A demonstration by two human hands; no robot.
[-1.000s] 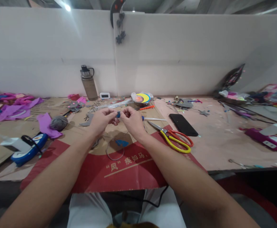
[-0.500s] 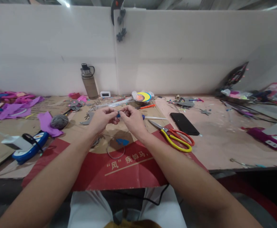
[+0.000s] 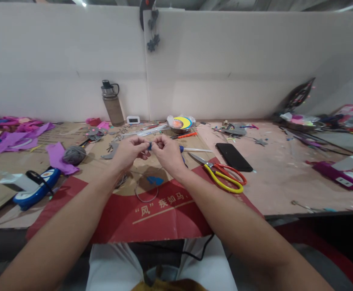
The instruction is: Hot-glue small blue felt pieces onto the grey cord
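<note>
Lying at the far left, purple scraps (image 3: 25, 137) mix with pink and blue ones; nearer the front edge, a white adapter (image 3: 17, 182) sits on a blue power strip (image 3: 38, 189). A grey yarn ball (image 3: 74, 154) rests beside a separate purple piece (image 3: 57, 157). Farther back, a drinking bottle (image 3: 112, 108) stands upright, dark lid on; its walls are smoky and see-through, but what it holds cannot be made out. Just right of it is a small white clock (image 3: 133, 120).

At the middle, the left hand (image 3: 130, 150) has thumb and forefinger pinching a small blue piece (image 3: 150, 147), and the right hand (image 3: 167, 154) pinches it from the other side, so fingers hide most of it. The piece is held above a red-and-brown sheet (image 3: 170, 230). A thin ring (image 3: 146, 201) and a flat blue cutout (image 3: 154, 180) show below the hands; whether they rest or hang cannot be told.

Beyond the right hand, a shallow metal bowl (image 3: 181, 131) contains crumpled clear plastic, something orange and a yellow-and-blue disc (image 3: 182, 121). Next come red-and-yellow-handled scissors (image 3: 223, 186) and a black phone (image 3: 234, 157). At the far right, a dish (image 3: 303, 128) carries white and pink bits, too blurred to name, behind a magenta power strip (image 3: 340, 178).
</note>
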